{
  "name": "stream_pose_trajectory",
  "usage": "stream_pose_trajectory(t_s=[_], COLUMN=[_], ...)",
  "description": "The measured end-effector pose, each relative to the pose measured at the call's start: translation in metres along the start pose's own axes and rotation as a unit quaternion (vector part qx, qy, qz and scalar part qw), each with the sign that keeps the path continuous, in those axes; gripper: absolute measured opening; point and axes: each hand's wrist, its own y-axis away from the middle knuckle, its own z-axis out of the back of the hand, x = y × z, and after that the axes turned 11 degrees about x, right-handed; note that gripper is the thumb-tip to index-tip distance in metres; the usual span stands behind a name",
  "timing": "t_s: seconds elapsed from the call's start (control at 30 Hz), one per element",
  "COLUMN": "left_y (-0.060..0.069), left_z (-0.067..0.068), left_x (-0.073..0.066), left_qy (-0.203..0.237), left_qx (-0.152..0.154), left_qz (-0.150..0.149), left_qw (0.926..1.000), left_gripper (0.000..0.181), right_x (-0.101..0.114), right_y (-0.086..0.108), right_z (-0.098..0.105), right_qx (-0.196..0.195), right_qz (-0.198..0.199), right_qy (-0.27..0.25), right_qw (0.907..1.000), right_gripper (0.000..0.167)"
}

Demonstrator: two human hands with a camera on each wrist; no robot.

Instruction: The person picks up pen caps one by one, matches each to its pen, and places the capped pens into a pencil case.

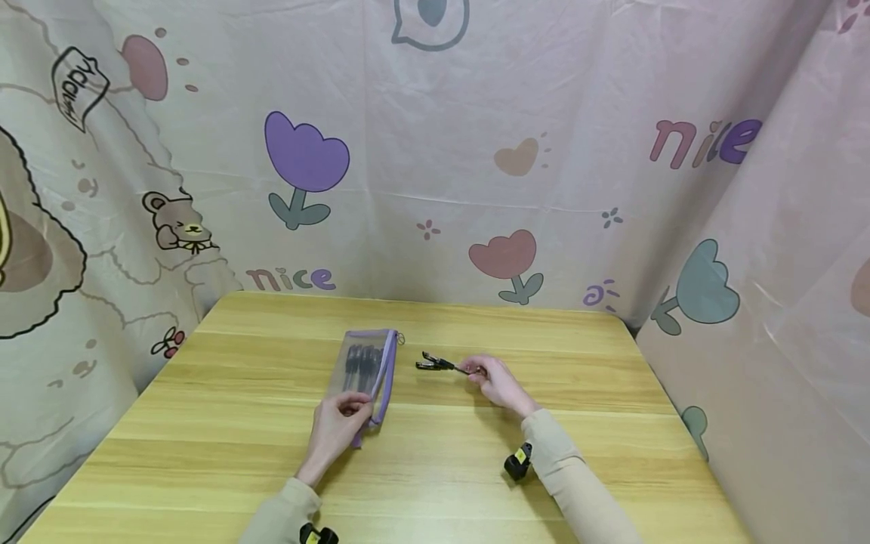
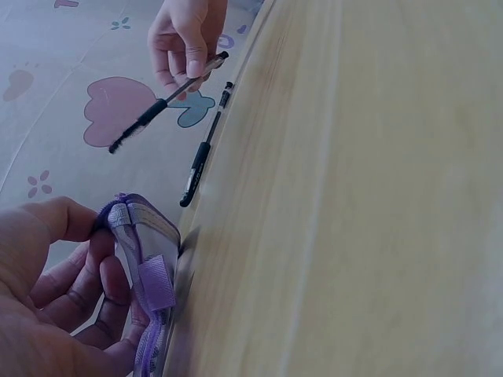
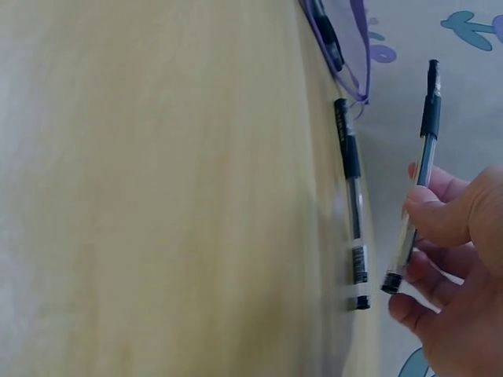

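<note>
A clear pencil case [image 1: 342, 375] with purple edging and a zipper lies on the table, several dark pens [image 1: 363, 360] showing through it. My left hand [image 1: 334, 427] pinches the near end of the case between thumb and fingers; its purple tab [image 2: 158, 283] shows in the left wrist view. To the right of the case, my right hand [image 1: 501, 383] holds a black gel pen [image 3: 429, 118] by its clear barrel, raised off the table. A second black gel pen [image 3: 349, 145] lies on the tabletop beside the held one. In the head view the two pens partly overlap.
The wooden table [image 1: 204, 423] ends at the back against a printed cloth [image 1: 421, 151], and more cloth hangs at both sides. A black wrist device [image 1: 519, 462] sits by the right sleeve, another [image 1: 318, 535] by the left sleeve.
</note>
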Motion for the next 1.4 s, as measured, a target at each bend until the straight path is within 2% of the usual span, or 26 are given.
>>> stream_pose_trajectory(t_s=[0.33, 0.47, 0.57, 0.67, 0.77, 1.03, 1.13, 1.4], left_y=[-0.002, -0.002, -0.002, -0.001, 0.0, -0.002, -0.001, 0.0], left_z=[0.0, 0.0, 0.0, 0.0, 0.001, 0.001, 0.001, 0.001], left_x=[0.002, 0.002, 0.002, 0.001, 0.001, 0.002, 0.002, 0.002], left_qy=[0.004, 0.003, 0.001, 0.001, 0.002, -0.003, -0.004, -0.003], left_qx=[-0.002, -0.001, -0.001, 0.0, 0.001, -0.005, -0.005, 0.001], left_qz=[0.0, 0.002, 0.001, 0.0, -0.002, -0.001, -0.001, -0.004], left_qw=[1.0, 1.0, 1.0, 1.0, 1.0, 1.0, 1.0, 1.0], left_gripper=[0.009, 0.01, 0.01, 0.01, 0.01, 0.009, 0.009, 0.01], right_x=[0.006, 0.009, 0.012, 0.015, 0.018, 0.023, 0.024, 0.03], right_y=[-0.005, -0.008, -0.009, -0.01, -0.011, -0.014, -0.016, -0.025], right_z=[0.002, 0.001, 0.0, 0.0, -0.002, -0.007, -0.01, -0.019], right_qx=[0.03, 0.034, 0.047, 0.062, 0.075, 0.088, 0.091, 0.096], right_qz=[-0.007, -0.016, -0.024, -0.043, -0.061, -0.083, -0.089, -0.124], right_qy=[-0.033, -0.062, -0.106, -0.163, -0.221, -0.328, -0.356, -0.398], right_qw=[0.999, 0.9974, 0.9929, 0.9837, 0.9703, 0.9369, 0.926, 0.904], right_gripper=[0.026, 0.026, 0.029, 0.034, 0.038, 0.046, 0.048, 0.046])
